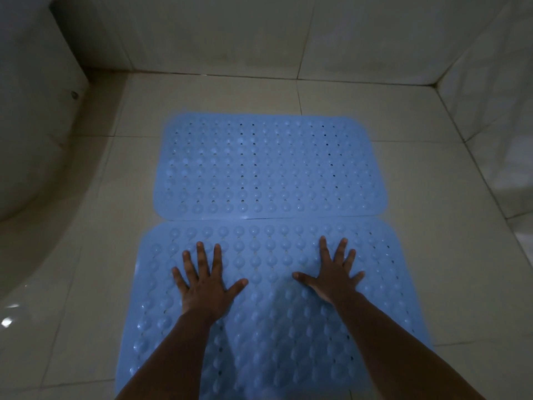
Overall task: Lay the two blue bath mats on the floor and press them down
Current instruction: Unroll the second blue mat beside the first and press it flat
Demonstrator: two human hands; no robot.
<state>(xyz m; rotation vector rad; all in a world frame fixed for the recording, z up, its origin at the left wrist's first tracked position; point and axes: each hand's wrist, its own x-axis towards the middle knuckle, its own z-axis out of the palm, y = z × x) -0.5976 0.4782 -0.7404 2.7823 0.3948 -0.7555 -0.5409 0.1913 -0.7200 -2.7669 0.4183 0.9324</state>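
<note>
Now both hands, left (205, 287) and right (331, 272), press flat (fingers spread) on the bumpy near mat (274, 327), edge-to-edge with the far mat (268, 168).

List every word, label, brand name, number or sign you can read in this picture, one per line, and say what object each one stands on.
None: no readable text shows anywhere in this view.
The far blue mat and the near blue mat carry only round bumps and small holes.
The left hand and right hand lie flat on the near mat, covering part of it.
The floor tiles, wall tiles and toilet look unmarked in the dim light.
</note>
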